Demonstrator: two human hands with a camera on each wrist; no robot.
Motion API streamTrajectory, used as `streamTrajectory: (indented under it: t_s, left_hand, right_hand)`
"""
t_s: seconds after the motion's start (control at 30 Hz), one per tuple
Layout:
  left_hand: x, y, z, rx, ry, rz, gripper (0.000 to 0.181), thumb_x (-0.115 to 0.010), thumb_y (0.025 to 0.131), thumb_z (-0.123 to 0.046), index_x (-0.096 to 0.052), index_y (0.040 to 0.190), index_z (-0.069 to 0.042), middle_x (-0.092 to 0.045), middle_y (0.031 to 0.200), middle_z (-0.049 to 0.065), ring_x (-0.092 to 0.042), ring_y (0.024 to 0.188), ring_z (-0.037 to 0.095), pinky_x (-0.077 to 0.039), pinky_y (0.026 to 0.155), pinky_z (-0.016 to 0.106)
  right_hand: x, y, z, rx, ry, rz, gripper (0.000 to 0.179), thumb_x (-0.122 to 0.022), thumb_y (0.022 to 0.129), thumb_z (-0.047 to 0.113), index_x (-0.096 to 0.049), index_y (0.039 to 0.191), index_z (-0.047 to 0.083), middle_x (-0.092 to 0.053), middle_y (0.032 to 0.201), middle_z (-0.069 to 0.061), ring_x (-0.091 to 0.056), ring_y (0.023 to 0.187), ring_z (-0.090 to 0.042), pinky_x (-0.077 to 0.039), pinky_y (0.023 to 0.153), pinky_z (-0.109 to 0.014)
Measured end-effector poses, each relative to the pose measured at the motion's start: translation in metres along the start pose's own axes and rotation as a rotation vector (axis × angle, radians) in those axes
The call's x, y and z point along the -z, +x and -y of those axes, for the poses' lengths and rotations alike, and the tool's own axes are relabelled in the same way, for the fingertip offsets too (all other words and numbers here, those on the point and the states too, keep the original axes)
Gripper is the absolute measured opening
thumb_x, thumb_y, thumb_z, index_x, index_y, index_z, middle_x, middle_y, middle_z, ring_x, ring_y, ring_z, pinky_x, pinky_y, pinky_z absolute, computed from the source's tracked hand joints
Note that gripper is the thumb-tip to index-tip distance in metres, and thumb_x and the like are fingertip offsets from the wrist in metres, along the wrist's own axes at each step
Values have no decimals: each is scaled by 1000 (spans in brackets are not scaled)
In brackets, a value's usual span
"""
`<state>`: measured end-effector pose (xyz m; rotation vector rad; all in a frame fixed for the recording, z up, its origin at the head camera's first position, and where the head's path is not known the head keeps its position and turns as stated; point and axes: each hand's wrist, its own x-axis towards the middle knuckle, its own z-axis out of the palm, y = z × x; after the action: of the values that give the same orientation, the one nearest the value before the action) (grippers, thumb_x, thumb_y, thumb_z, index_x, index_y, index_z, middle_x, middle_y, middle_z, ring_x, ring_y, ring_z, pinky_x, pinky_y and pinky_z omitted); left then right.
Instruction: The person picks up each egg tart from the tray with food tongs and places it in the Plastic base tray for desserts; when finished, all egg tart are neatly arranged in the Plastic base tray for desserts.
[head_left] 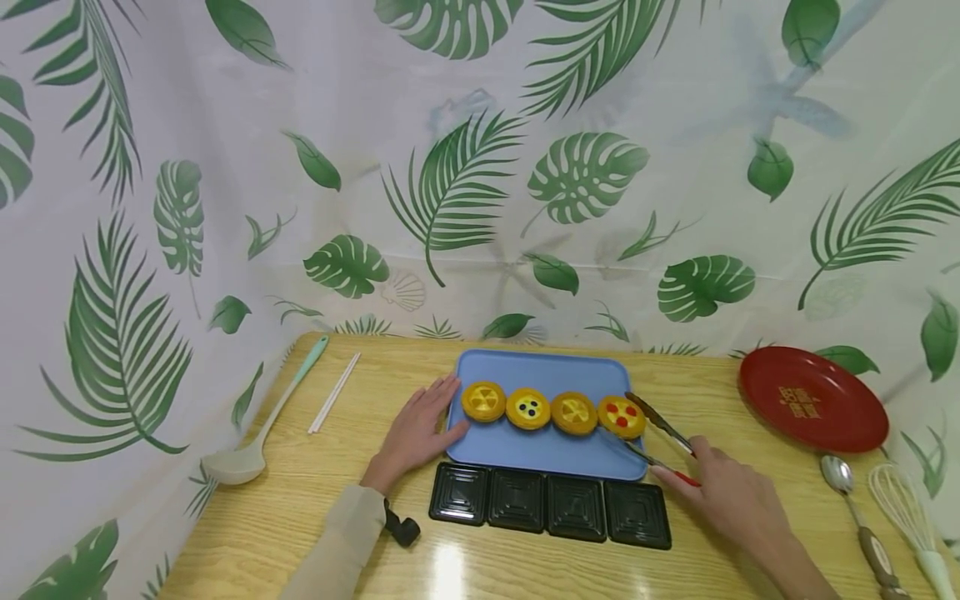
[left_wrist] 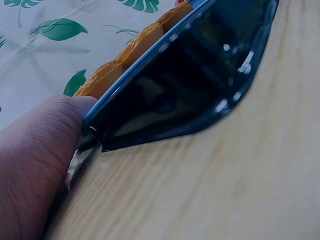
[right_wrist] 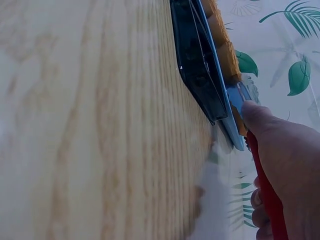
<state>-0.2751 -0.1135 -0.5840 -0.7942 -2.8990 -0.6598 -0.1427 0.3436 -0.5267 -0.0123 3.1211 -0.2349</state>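
Note:
My right hand grips red-handled tongs, also seen in the right wrist view, where the thumb lies along the red handle. The tong tips straddle the rightmost egg tart, which has red pieces on top. Three more tarts stand in a row to its left: one with dark berries and two with yellow wedges. All sit on a blue tray. My left hand rests with extended fingers at the tray's left edge, thumb on its rim.
Several black square dishes line the tray's near side. To the left lie white chopsticks and a ladle. On the right are a red plate, a spoon and a whisk. A leaf-patterned curtain backs the table.

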Motion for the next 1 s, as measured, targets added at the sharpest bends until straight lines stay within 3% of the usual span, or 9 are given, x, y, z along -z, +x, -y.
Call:
streamTrajectory:
  t_s: [0.33,0.53,1.0]
  left_hand:
    - [0,1,0,3,-5,-5,82,-50,103,-61,-28,167,-15,-24,173,-2,-22,160,22,-17,130,45]
    - [1,0,0,6,-5,1,82,-49,103,-62,-26,167,-16,-22,173,-3,-22,160,22,-17,130,45]
    - [1,0,0,14,1,9,82,-49,103,-62,-26,167,-16,-22,173,-2,-21,160,21,-16,130,44]
  right_hand:
    - [-4,1,-1,11,-19,-34,82,-53,92,80,-55,121,3,-44,69,-2,-43,55,-21,-30,45,-33]
    - [-2,1,-2,28,-41,-64,80,-54,94,77,-57,125,3,-56,71,-5,-44,52,-21,-36,42,-34]
    - [3,-1,-1,-10,-17,-43,83,-52,93,79,-58,129,4,-61,75,-7,-45,53,-21,-36,42,-33]
